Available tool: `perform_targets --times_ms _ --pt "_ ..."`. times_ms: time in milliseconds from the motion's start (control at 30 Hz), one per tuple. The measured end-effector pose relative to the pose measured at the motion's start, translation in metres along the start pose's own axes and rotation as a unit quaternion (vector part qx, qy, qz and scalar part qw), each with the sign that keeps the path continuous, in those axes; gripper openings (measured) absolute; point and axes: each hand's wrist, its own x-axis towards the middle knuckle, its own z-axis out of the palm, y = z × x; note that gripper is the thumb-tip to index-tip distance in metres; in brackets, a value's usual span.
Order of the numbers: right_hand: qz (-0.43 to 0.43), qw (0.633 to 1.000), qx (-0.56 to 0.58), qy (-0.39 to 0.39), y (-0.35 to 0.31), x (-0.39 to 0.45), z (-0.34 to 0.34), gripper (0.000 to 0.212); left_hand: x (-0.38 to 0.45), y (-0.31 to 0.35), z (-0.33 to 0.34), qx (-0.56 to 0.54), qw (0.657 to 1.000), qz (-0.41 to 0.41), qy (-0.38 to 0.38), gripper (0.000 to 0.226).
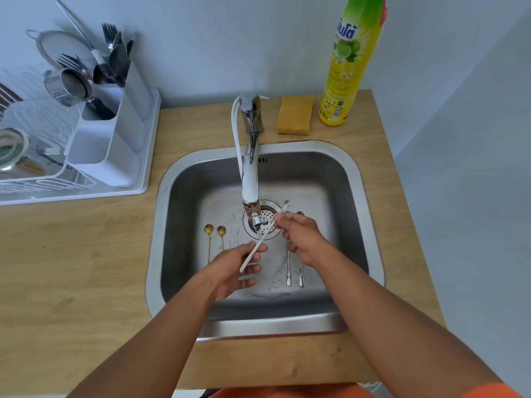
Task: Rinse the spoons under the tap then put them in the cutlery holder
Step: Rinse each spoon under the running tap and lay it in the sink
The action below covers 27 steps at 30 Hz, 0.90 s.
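Over the sink [349, 168], under the tap [250, 179]: left hand [234, 270] pinches white spoon [263, 241] handle, right hand [298, 234] fingers wrap its bowl end. Two gold spoons [215, 239] and two silver spoons [294, 271] lie in the basin. Cutlery holder [115, 133] back-left on the counter.

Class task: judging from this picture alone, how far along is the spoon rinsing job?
Done: nothing clearly; the white cutlery holder already has utensils, origin unknown. In hand: the left hand and right hand hold one white long-handled spoon beneath the chrome tap. Left: two gold spoons and two silver spoons lie in the steel sink.
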Motion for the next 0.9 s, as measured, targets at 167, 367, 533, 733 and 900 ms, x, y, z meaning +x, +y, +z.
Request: perform_targets --times_ms 167,367,533,733,900 --pt "0.004 1.0 0.019 -0.015 0.006 -0.006 0.003 0.009 0.002 0.021 0.012 0.037 0.999 -0.021 0.006 0.027" --pt "-0.005 0.999 -0.007 -0.047 0.006 -0.006 0.003 0.015 0.006 0.012 0.01 0.044 0.998 0.009 0.033 0.029" --pt "0.01 0.996 0.016 -0.086 0.013 -0.009 0.01 0.021 0.004 0.019 0.019 -0.001 0.998 0.042 0.048 0.034" --pt "0.016 0.996 0.036 -0.079 0.005 -0.008 0.01 0.027 -0.003 -0.01 0.01 -0.045 0.998 0.049 -0.017 0.03" --pt "-0.019 0.998 -0.056 -0.027 -0.005 -0.005 -0.004 0.012 -0.006 -0.03 -0.014 0.06 0.996 0.054 -0.025 0.025"
